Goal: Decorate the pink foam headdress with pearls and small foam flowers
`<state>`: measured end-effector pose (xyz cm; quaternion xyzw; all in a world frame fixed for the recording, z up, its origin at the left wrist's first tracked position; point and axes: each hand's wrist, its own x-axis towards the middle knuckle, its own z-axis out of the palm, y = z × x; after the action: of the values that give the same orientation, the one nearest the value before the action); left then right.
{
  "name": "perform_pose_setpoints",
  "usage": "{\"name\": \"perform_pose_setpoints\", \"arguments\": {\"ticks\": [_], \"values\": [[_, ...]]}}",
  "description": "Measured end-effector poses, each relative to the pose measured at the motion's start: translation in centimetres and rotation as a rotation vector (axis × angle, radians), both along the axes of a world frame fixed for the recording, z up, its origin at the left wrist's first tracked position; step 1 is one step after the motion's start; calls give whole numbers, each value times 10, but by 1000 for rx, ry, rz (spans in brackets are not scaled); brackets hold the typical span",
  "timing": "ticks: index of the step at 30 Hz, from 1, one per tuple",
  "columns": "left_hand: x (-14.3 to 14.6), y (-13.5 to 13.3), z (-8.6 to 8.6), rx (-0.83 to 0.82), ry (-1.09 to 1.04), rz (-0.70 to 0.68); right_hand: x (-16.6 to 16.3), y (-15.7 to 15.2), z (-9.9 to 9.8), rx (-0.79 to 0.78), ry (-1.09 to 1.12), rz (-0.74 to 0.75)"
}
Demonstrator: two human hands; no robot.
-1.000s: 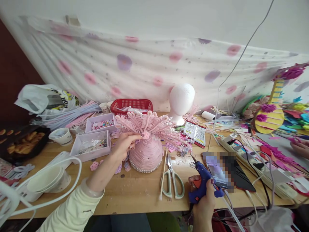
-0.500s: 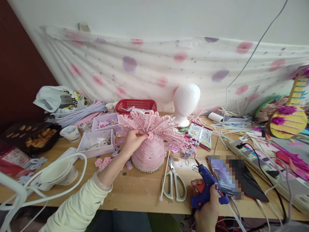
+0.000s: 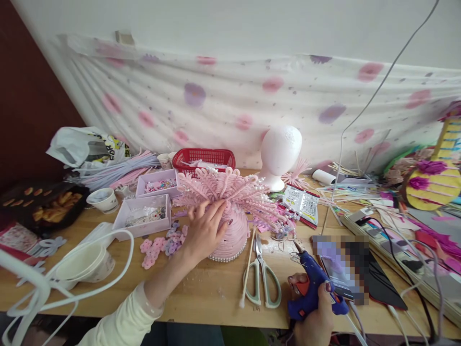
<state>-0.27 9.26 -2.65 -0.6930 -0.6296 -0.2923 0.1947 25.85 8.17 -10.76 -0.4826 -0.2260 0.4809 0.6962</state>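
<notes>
A pink headpiece (image 3: 236, 233), wound from fuzzy stems, stands upright on the table. Looped plumes and pearl strands fan out from its top, and pearls line its lower rim. My left hand (image 3: 202, 230) rests against its front with the fingers apart, below the plumes. Part of a small pink flower (image 3: 226, 205) shows by the fingertips. In my right hand (image 3: 317, 319) is a blue hot glue gun (image 3: 311, 276), its nozzle pointing up and left, clear of the headpiece. Scissors (image 3: 265, 278) and a thin stick with a white tip (image 3: 247, 269) lie between the two.
Bead boxes (image 3: 144, 216), a red basket (image 3: 205, 156) and a white foam head (image 3: 281, 154) stand behind. Small crocheted-looking flowers (image 3: 154, 250) lie left. Phones (image 3: 334, 269) and a power strip (image 3: 392, 269) sit right. A white cable (image 3: 126, 250) loops over paper bowls (image 3: 82, 264).
My left hand has gone from pinching the small pink flower at the headpiece's front to lying on it with spread fingers. My right hand still holds the glue gun.
</notes>
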Motion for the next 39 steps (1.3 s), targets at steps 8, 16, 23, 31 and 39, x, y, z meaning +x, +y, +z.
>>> {"name": "perform_pose_setpoints", "arguments": {"ticks": [8,16,23,31,39], "values": [[7,-5,5,84,51,114,4,2,-6,7,-95,43],[7,0,-2,51,75,34,0,-1,4,0,-109,22],[16,1,-2,11,-34,60,1,-1,3,-27,-135,9],[-7,-12,13,116,-274,189,1,-1,1,-1,-182,31],[5,-1,1,-41,-152,100,1,1,2,-26,-113,-2]]}}
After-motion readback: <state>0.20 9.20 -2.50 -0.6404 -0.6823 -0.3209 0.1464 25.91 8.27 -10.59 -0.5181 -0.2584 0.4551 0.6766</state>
